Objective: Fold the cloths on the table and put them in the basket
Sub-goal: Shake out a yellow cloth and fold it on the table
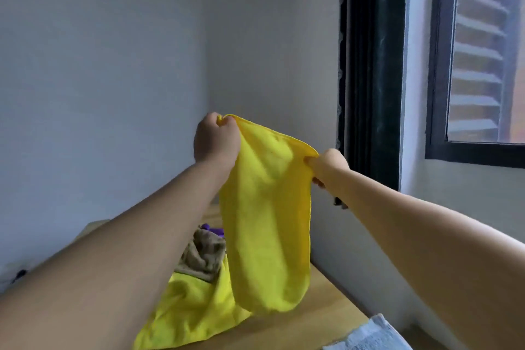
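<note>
— Where are my hands?
— Both arms reach out and up. My left hand [216, 141] and right hand [329, 163] each pinch a top corner of the yellow cloth [265, 221], which hangs between them above the worktop [326, 318].

Two hands are up, the left hand [216, 141] and the right hand [329, 163]. Five cloths show: two yellow cloths, one held aloft [267, 224] and one lying below [193, 307], one brown cloth [203, 257], one purple cloth [213, 229], and one pale blue cloth [369, 335]. There is one wooden counter [326, 298] and one window [480, 51].
</note>
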The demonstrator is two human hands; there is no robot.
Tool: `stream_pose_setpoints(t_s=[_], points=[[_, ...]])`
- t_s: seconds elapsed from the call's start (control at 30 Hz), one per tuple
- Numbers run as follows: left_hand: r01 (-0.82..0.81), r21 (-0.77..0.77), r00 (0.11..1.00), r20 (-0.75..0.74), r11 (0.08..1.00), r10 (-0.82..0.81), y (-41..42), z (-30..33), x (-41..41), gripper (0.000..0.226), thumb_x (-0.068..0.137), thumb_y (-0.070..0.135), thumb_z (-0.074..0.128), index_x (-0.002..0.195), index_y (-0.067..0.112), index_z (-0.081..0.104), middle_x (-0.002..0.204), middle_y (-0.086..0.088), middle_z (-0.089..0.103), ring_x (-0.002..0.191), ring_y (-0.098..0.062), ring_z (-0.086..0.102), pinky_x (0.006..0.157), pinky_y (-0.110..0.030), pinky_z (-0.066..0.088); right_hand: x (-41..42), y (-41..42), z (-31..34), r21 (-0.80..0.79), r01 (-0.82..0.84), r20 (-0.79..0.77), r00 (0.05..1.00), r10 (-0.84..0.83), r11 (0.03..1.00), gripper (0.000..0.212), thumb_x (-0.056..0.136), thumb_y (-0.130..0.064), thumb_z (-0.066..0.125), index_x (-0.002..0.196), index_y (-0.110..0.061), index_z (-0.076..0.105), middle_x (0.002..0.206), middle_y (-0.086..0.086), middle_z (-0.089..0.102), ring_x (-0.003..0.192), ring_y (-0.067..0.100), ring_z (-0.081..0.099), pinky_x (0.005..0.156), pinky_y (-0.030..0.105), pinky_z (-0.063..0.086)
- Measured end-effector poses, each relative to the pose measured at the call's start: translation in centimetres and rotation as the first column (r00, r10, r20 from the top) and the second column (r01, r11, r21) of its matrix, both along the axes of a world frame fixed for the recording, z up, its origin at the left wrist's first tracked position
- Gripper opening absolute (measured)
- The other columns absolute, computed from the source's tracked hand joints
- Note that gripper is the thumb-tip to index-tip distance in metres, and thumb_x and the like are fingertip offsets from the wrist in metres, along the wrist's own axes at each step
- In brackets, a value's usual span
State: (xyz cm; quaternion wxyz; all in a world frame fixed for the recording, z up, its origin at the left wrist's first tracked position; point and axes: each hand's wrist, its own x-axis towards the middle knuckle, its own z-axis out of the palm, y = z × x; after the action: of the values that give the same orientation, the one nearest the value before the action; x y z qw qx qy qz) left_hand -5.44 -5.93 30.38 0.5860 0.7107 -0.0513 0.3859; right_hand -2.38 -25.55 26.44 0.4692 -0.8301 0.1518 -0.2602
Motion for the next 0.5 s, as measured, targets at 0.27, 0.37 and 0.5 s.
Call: stream_pose_setpoints(t_s=[0.27, 0.37, 0.5], points=[[0.397, -0.286, 0.917, 0.092, 0.872, -0.387, 3.7, 8.9, -10.9, 0.015, 0.071, 0.023, 0.065, 0.070, 0.015, 0.053, 0.067, -0.007, 0.040, 0.061, -0.020, 0.039, 0.059, -0.032, 0.034, -9.6, 0.4, 12.5, 0.339, -0.170, 0.310, 0.949, 0.061, 0.925, 0.015, 0.082, -0.005, 0.042, 0.074, -0.009, 0.054, 0.065, 0.008, 0.050, 0.056, 0.019, 0.050, 0.063, 0.035, 0.054], [0.677, -0.234, 0.736, 0.241, 0.698, -0.632, 3.6, 11.3, -14.9, 0.024, 0.080, 0.022, 0.061, 0.097, 0.007, 0.069, 0.092, -0.012, 0.061, 0.081, -0.025, 0.058, 0.076, -0.038, 0.049, -12.9, -0.7, 14.7, 0.363, -0.212, 0.323, 0.942, 0.091, 0.907, 0.014, 0.086, -0.002, 0.052, 0.075, -0.010, 0.055, 0.066, 0.006, 0.052, 0.056, 0.015, 0.051, 0.061, 0.031, 0.054], [0.844, -0.071, 0.533, 0.212, 0.531, -0.819, 1.8, 13.1, -19.9, 0.026, 0.093, 0.019, 0.047, 0.099, 0.004, 0.067, 0.109, -0.016, 0.067, 0.098, -0.025, 0.062, 0.096, -0.044, 0.048, -16.1, -1.6, 15.6, 0.369, -0.212, 0.279, 0.954, 0.109, 0.905, 0.008, 0.089, -0.010, 0.062, 0.097, -0.007, 0.063, 0.086, 0.010, 0.063, 0.078, 0.020, 0.063, 0.081, 0.038, 0.059]])
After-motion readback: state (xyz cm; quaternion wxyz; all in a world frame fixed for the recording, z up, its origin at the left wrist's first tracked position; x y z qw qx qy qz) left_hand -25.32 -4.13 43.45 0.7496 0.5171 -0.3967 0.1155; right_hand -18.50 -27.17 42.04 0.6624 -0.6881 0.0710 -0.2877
